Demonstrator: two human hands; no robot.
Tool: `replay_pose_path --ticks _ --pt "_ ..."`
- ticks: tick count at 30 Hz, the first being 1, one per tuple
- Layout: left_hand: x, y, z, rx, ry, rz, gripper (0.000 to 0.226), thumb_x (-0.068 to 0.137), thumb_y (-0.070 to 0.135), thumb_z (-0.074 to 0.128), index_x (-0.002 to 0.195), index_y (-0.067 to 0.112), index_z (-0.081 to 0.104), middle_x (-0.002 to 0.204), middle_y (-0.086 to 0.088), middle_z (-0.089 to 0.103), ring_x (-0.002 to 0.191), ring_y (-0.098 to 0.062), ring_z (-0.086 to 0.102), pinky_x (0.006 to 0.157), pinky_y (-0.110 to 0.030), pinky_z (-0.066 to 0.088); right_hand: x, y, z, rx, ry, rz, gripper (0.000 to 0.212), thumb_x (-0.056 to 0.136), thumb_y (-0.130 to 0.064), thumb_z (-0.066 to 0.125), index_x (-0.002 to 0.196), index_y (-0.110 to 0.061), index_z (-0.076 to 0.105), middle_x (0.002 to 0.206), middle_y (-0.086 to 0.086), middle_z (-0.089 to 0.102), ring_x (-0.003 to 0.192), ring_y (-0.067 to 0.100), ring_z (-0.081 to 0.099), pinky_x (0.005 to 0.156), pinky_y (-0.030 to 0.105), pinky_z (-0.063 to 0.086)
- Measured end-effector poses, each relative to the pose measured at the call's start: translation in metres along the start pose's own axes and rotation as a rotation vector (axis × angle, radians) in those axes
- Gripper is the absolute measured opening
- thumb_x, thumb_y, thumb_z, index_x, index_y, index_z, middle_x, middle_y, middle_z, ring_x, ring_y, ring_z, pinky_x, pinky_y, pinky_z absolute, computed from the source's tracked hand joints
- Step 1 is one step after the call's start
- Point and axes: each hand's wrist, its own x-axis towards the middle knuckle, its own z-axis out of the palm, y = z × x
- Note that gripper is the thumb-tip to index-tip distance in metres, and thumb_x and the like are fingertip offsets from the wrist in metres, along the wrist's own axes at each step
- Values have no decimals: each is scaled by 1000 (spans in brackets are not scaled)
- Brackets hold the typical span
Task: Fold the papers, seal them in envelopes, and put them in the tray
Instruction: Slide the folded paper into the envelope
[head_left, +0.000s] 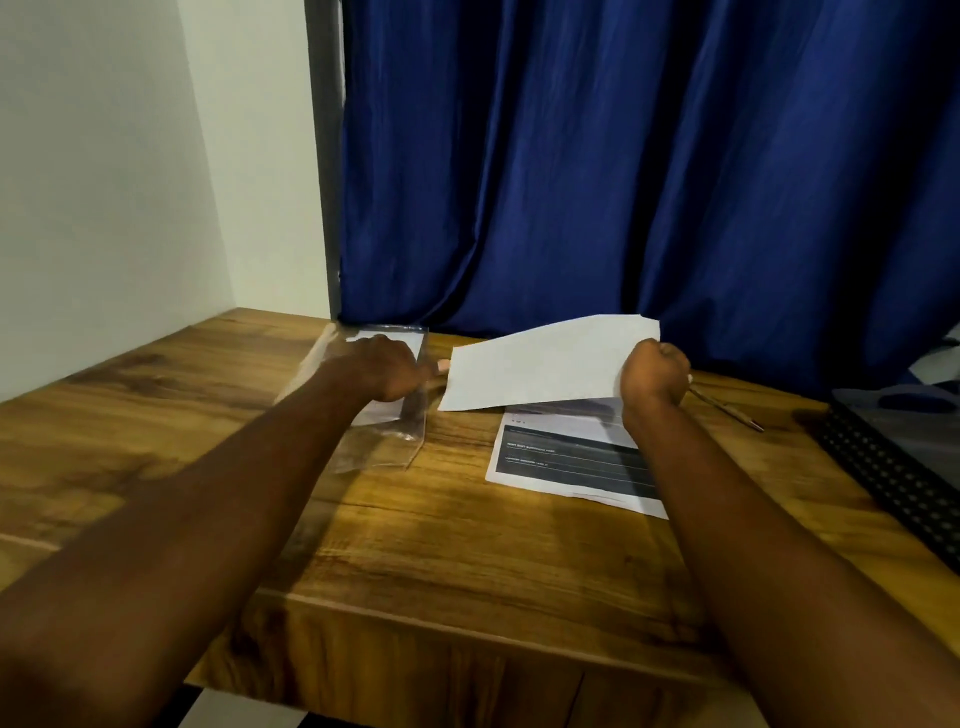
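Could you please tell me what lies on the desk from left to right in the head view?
Clear plastic envelope under the left hand → lifted white sheet held by the right hand → pen → black mesh tray.

Two bare forearms, no sleeves in view, hands (387, 371) (654, 374) without gloves

Counts on the wooden desk

Two white paper sheets: one blank sheet (540, 364) raised, one printed sheet with dark bands (571, 462) lying flat. One clear plastic envelope sleeve (387, 441), one slim brown pen (727, 410), one black perforated tray (893, 467), two bare hands.
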Motion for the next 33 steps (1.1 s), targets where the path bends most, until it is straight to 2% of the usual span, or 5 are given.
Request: replay_pose_path --ticks 5,10,15,20,33 --pt "13 38 10 -30 270 194 78 93 80 37 146 25 48 154 -6 50 139 -32 47 116 -60 36 11 11 -5 -132 -102 18 33 101 -18 54 127 -2 66 83 2 56 69 17 53 72 35 46" --pt "25 96 23 -58 229 525 124 58 106 46 160 41 17 170 4 20 154 -25 20 123 -60 11 22 19 -13 -177 -284 11 11 93 -15 69 85 -12 63 87 5 68 77 22 61 63 30 46" --pt "39 145 45 -82 119 622 141 53 103 58 160 42 -10 173 -1 10 158 -26 8 121 -57 -13 37 18 -24 -180 -514 4 2 98 -14 74 99 -15 73 96 5 82 93 27 78 66 35 58" --pt "46 151 56 -105 216 656 127 67 76 72 162 37 -2 152 -3 39 142 -26 35 123 -61 3 38 26 -29 -110 -634 49 29 98 -9 74 126 -10 70 109 9 82 99 31 79 76 46 67" --pt "45 149 47 -2 341 717 124 69 70 73 162 38 -1 151 -1 40 139 -22 37 121 -59 0 49 25 -18 -30 -771 189 23 98 3 67 117 -10 71 118 13 79 104 35 78 86 55 65"
